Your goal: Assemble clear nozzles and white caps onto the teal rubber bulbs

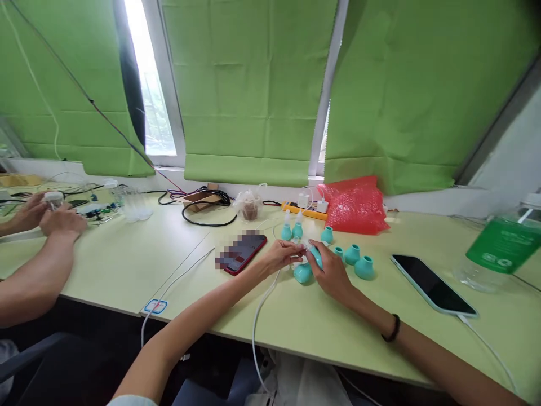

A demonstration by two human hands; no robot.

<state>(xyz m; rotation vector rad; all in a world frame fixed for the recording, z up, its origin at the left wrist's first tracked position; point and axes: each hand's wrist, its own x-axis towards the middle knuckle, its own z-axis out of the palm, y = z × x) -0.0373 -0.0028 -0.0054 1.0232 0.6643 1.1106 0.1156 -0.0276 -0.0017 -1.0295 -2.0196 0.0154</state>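
My right hand [332, 273] is wrapped round a small teal squeeze bulb [315, 257], holding it a little above the table. At the tip of that bulb, the fingers of my left hand [279, 255] are pinched together on a small whitish piece too small to make out. Just below my hands lies another teal bulb [303, 274] on its side. Several open-necked teal bulbs [364, 268] stand to the right of my right hand. Behind my hands, two teal bulbs with clear tips [297, 229] stand upright.
A red phone [245, 254] lies left of my hands, a charging phone [433, 283] to the right. Behind are red bubble wrap [355, 206], a yellow power strip [305, 210] and a bagged cup [249, 207]. A large bottle [494, 248] stands far right. A co-worker's hands [61, 217] work at left.
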